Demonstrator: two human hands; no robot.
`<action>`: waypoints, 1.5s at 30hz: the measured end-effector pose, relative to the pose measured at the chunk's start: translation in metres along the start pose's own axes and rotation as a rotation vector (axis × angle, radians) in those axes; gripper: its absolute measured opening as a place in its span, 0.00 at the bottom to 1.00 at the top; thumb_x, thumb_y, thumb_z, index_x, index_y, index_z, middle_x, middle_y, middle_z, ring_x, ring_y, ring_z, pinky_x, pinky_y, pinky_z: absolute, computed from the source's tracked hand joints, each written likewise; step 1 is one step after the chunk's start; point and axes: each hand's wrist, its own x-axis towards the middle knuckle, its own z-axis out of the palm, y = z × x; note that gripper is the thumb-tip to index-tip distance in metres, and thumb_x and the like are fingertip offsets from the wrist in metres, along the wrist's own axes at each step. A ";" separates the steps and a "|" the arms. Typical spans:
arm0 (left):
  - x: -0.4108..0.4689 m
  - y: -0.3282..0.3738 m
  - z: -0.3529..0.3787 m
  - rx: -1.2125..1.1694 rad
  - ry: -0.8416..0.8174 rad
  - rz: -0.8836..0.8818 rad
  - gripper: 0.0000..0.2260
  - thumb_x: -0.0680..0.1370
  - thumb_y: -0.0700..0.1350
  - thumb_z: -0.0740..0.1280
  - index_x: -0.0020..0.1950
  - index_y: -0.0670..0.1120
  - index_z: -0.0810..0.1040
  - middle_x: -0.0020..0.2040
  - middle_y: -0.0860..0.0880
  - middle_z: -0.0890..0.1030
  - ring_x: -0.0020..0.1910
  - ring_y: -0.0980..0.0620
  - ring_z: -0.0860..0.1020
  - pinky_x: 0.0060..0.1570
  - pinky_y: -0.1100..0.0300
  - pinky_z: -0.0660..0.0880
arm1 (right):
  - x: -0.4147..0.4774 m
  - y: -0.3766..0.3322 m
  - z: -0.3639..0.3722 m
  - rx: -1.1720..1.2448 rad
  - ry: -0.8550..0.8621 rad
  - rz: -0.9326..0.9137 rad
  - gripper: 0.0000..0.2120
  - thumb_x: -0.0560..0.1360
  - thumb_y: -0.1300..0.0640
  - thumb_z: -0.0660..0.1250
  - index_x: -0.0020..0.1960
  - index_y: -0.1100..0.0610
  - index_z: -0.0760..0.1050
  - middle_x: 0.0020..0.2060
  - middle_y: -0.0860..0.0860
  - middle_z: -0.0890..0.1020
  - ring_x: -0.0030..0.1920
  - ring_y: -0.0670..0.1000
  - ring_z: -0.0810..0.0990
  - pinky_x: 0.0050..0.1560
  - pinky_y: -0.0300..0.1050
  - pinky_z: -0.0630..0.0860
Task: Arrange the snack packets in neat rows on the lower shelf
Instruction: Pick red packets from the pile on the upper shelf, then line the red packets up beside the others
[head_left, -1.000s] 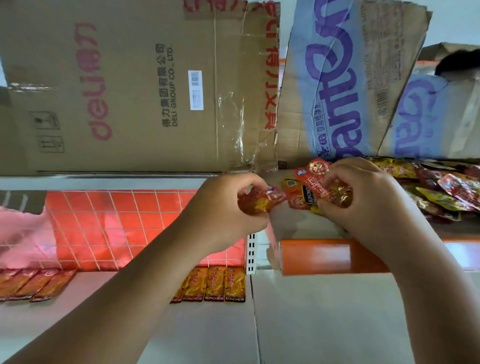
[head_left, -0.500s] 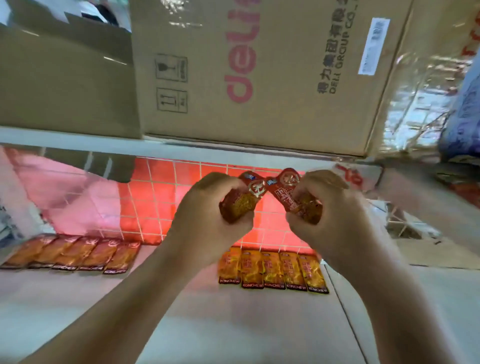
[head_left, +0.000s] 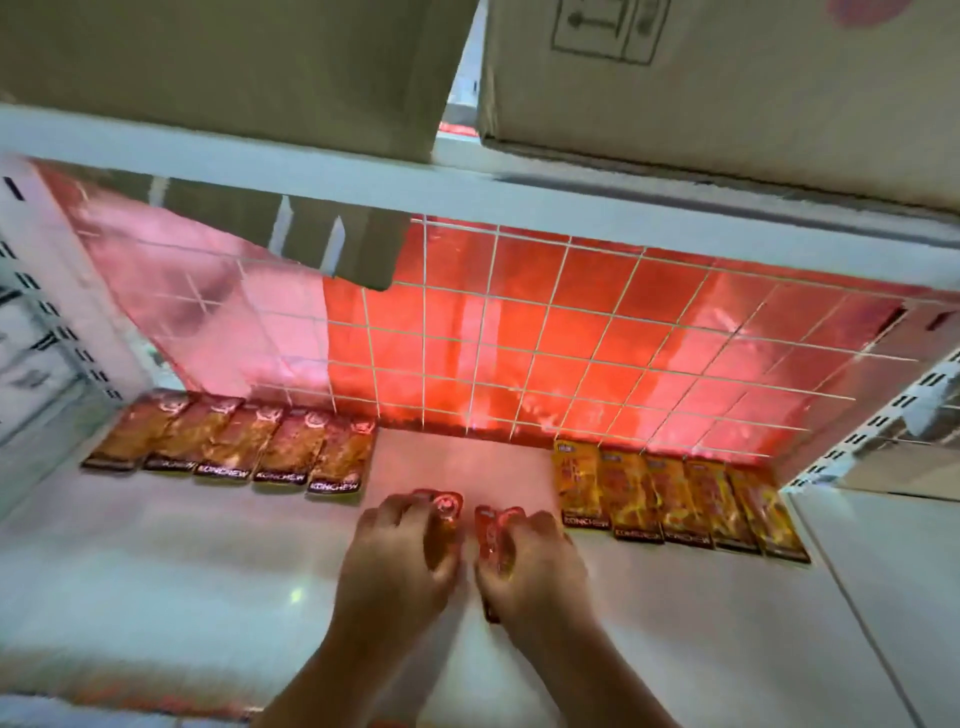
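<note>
Both my hands are low over the white lower shelf (head_left: 218, 571), in the gap between two rows of packets. My left hand (head_left: 400, 561) grips red snack packets (head_left: 441, 512) whose tops stick out past the fingers. My right hand (head_left: 530, 566) grips more red packets (head_left: 491, 525) right beside them. A row of several dark red packets (head_left: 234, 441) lies flat at the back left. Several orange-yellow packets (head_left: 675, 499) form another row at the back right.
A red wire-grid back panel (head_left: 545, 343) closes the shelf behind the rows. The upper shelf edge (head_left: 311, 182) hangs overhead and carries cardboard boxes (head_left: 727, 78). Perforated white uprights (head_left: 47, 312) stand at the left and right sides.
My hands have come down from the upper shelf with the packets to just above the lower shelf. The view has dropped and shifted left, showing both rows in full.
</note>
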 end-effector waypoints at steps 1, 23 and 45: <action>0.007 -0.005 0.004 0.051 -0.021 -0.002 0.21 0.77 0.62 0.64 0.60 0.48 0.82 0.53 0.48 0.82 0.47 0.47 0.78 0.48 0.53 0.80 | 0.005 -0.003 0.003 -0.021 0.000 -0.005 0.21 0.74 0.34 0.59 0.57 0.48 0.76 0.51 0.48 0.76 0.50 0.52 0.77 0.50 0.49 0.77; 0.088 -0.051 0.002 0.537 -0.193 0.176 0.32 0.64 0.52 0.78 0.67 0.48 0.81 0.63 0.49 0.83 0.63 0.43 0.80 0.64 0.45 0.61 | 0.073 -0.019 0.045 -0.130 -0.170 -0.256 0.29 0.82 0.42 0.38 0.82 0.45 0.51 0.81 0.44 0.50 0.81 0.51 0.47 0.75 0.45 0.38; 0.084 -0.065 0.009 0.293 -0.069 0.203 0.24 0.75 0.47 0.59 0.68 0.42 0.80 0.67 0.44 0.81 0.66 0.42 0.78 0.70 0.49 0.62 | 0.085 -0.024 0.051 -0.165 -0.080 -0.259 0.28 0.80 0.41 0.46 0.78 0.44 0.63 0.78 0.45 0.64 0.78 0.55 0.61 0.76 0.54 0.57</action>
